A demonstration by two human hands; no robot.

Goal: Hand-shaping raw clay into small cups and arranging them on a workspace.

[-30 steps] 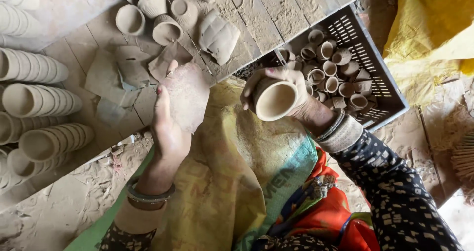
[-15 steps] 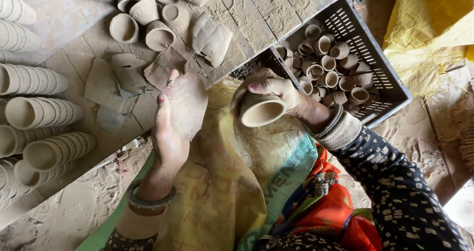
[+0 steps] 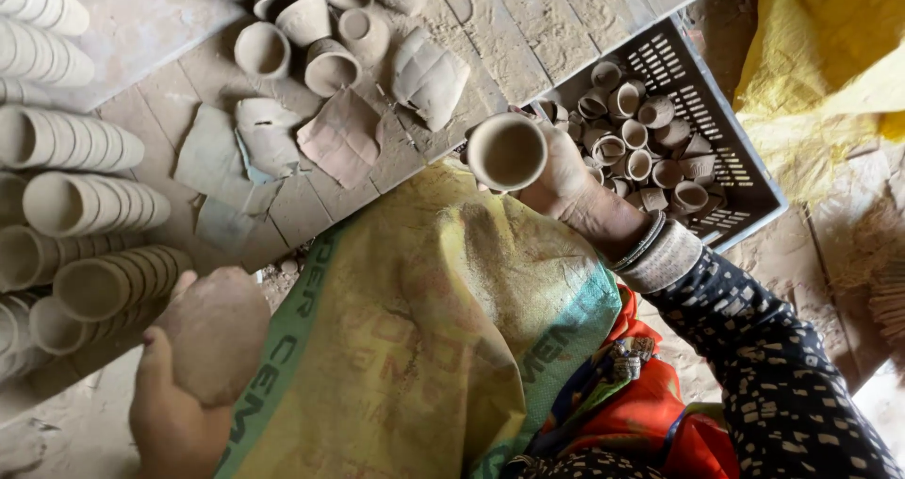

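The small round unfired clay cup (image 3: 507, 151) looks matt, dusty and smooth-walled. The dark slotted plastic crate (image 3: 731, 173) is dulled with dust. The yellow-green woven sack (image 3: 424, 328) is coarse, the grey plank boards (image 3: 547, 36) rough.

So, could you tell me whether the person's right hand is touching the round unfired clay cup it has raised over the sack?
Touching. The head view shows the right hand wrapped round the round unfired clay cup, fingers behind its wall, with no gap.
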